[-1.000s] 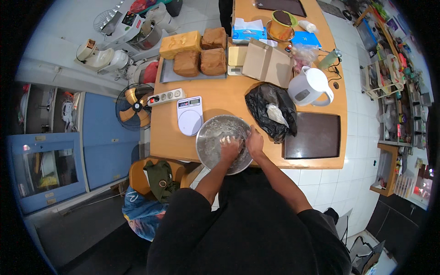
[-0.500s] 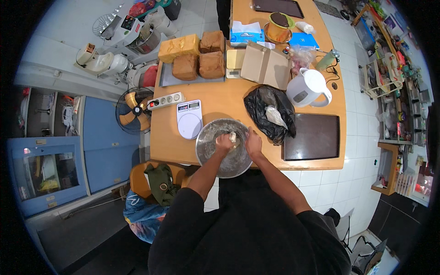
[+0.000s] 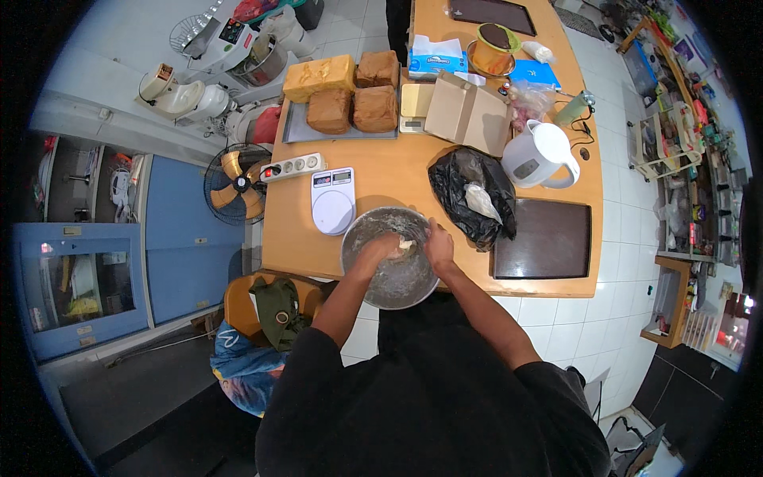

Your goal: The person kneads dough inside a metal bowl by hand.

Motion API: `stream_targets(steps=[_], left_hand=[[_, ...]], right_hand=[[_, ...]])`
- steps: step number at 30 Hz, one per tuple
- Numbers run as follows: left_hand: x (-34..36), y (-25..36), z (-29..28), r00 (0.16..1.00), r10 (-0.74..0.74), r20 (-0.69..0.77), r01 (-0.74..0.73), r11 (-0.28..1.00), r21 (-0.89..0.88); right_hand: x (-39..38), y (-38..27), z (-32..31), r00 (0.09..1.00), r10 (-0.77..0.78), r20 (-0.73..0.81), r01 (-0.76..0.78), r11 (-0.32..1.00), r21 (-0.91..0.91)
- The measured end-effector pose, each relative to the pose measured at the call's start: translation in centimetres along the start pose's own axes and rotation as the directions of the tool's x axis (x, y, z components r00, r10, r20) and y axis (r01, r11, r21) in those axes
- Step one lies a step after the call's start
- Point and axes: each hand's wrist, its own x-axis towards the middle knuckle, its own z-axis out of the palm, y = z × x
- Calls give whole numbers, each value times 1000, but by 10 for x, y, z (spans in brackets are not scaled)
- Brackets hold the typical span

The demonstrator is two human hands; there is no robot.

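A round metal mixing bowl [image 3: 391, 288] sits at the table's near edge, its inside smeared with pale residue. Down inside it, my left hand [image 3: 386, 247] has its fingers curled around a small lump of pale dough [image 3: 407, 245]; part of the lump pokes out past the fingers. My right hand [image 3: 438, 245] grips the bowl's right rim. Just beyond the bowl on the left lies a white kitchen scale [image 3: 333, 208]. To the right, an open black plastic bag [image 3: 449, 193] holds a small clear bag of white powder [image 3: 482, 202].
A dark baking tray [image 3: 542, 238] and a white electric kettle [image 3: 539, 156] stand on the right. Farther back are a tray of bread loaves [image 3: 330, 109], a cardboard box [image 3: 467, 114] and a power strip [image 3: 292, 167]. A chair with clothes [image 3: 278, 312] is at lower left.
My left hand has pushed deeper into the bowl and turned, with the dough still at its fingers. My right hand keeps its hold on the rim. The whole view has shifted slightly.
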Motion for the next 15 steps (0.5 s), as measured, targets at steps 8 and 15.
stream_targets(steps=[8,15], left_hand=[[-28,11,17,934,-73,-350,87,996,24],[-69,40,18,776,58,-628,103,971,217]], right_hand=[[-1,-3,-5,999,-15,-34,16,1000,23],[-2,-3,-8,999,0,-40,1,999,34]])
